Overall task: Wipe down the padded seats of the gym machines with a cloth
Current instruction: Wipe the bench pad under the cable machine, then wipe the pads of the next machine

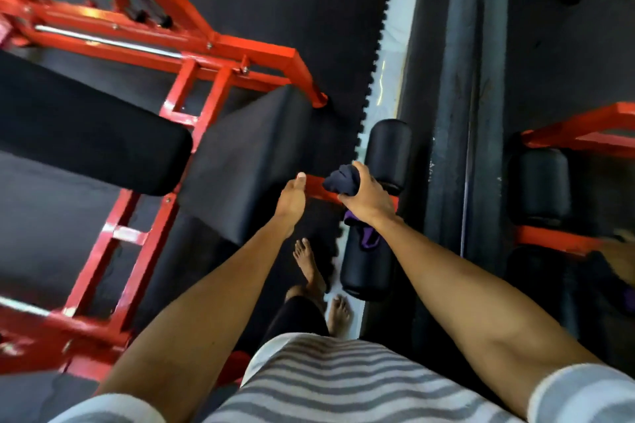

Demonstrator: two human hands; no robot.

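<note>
Right hand (369,197) grips bunched dark cloth (342,179): soft, light, best held wadded. Left hand (292,197) open, empty, near seat pad (247,161).

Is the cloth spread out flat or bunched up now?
Bunched up. The right hand grips the dark cloth as a crumpled wad; no part lies flat.

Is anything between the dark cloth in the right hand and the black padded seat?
Between the bunched dark cloth in the right hand and the black padded seat lies only the open left hand, at the seat's edge.
</note>
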